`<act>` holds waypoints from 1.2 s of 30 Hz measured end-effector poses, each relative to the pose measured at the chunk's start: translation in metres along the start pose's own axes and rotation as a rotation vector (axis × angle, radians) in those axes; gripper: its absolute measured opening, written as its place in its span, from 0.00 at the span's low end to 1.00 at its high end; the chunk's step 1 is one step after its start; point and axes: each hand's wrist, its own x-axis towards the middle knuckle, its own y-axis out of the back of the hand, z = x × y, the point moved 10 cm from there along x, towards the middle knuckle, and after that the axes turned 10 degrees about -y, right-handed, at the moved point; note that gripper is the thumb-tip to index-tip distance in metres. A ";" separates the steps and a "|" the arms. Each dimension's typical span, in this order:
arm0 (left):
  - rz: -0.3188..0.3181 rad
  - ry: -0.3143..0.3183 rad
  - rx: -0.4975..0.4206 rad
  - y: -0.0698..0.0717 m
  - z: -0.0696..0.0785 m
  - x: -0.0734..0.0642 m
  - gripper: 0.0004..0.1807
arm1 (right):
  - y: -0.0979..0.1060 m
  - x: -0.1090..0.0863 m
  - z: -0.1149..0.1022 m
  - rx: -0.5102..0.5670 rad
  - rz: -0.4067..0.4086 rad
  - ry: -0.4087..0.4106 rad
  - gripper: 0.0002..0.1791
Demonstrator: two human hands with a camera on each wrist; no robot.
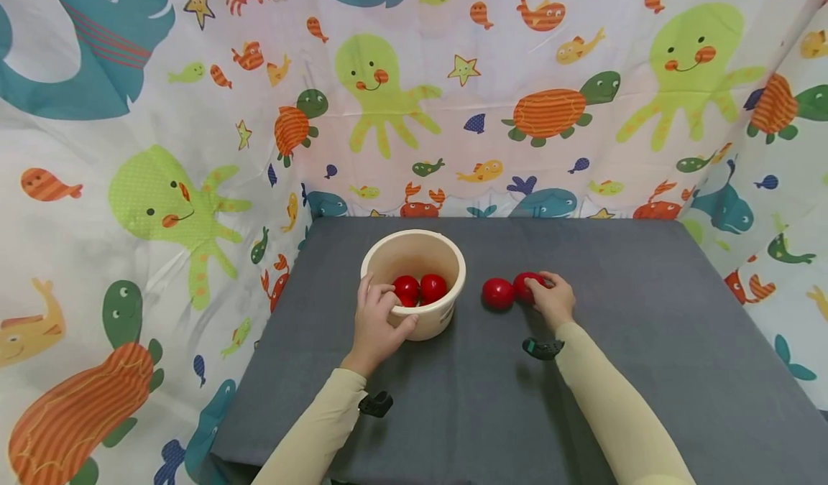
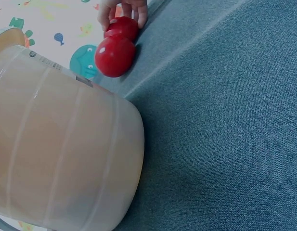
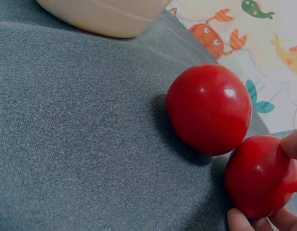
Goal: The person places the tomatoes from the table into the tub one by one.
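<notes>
A cream plastic bucket [image 1: 420,325] stands on the table, and inside it lie several shiny red balls [image 1: 433,288]. My left hand [image 1: 376,330] grips the near-left rim, fingers over the edge and thumb along the outside. To the right of the bucket, two more red balls sit side by side, touching. The right one [image 3: 262,177] is in my right hand [image 1: 554,301], with the thumb on one side and fingertips curled under the other. The left one [image 3: 209,109] rests free on the cloth.
Dark grey cloth [image 1: 621,284] covers the table. Behind and at both sides hangs a white curtain [image 1: 414,176] printed with sea animals. A black strap [image 1: 542,348] sits at my right wrist, another [image 1: 376,404] at my left.
</notes>
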 end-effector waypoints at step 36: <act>-0.005 0.005 -0.005 -0.001 0.001 0.000 0.16 | 0.032 -0.075 -0.134 -0.010 -0.148 0.273 0.33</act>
